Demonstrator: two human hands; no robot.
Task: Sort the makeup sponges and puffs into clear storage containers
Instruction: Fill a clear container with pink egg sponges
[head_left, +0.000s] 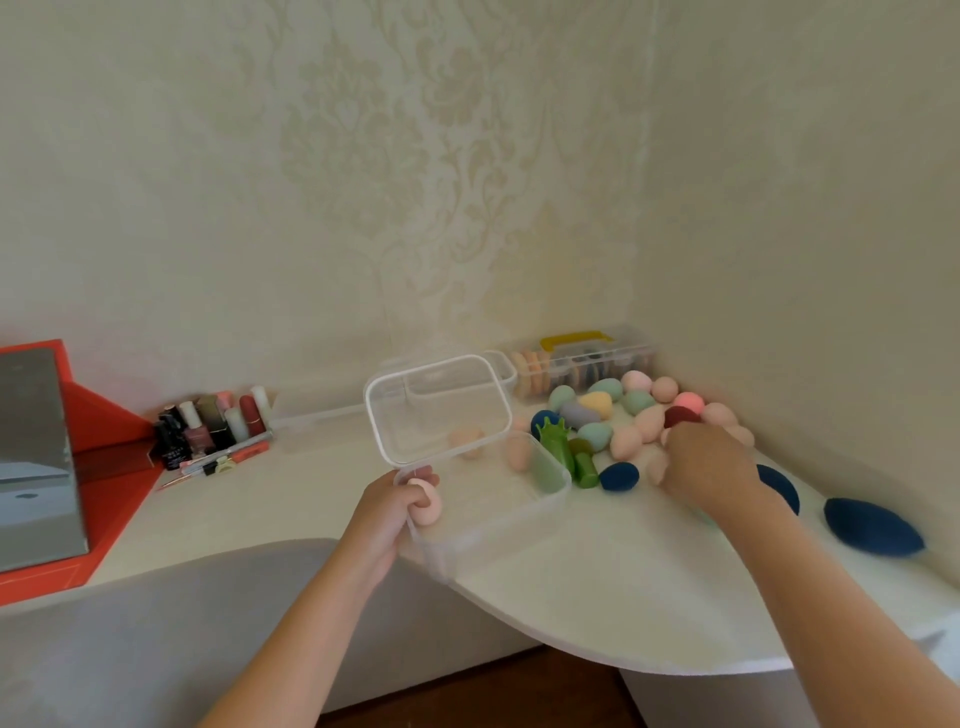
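While your left hand (392, 512), fingers curled, pinches a pink sponge (428, 503) against the clear box's (558, 480) near corner at centre frame, your right hand (701, 462) reaches palm-down onto the sponge pile (613, 410) right of centre — fingers hidden, grip unclear.

Navy sponge (619, 476), orange box (104, 415), damask wallpaper (363, 182)

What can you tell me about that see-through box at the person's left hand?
The clear box is see-through plastic, rectangular with rounded corners. It sits on the white table near its front edge, its lid tilted up and open. The left grip, a bare hand, holds its near left corner together with a pink sponge.
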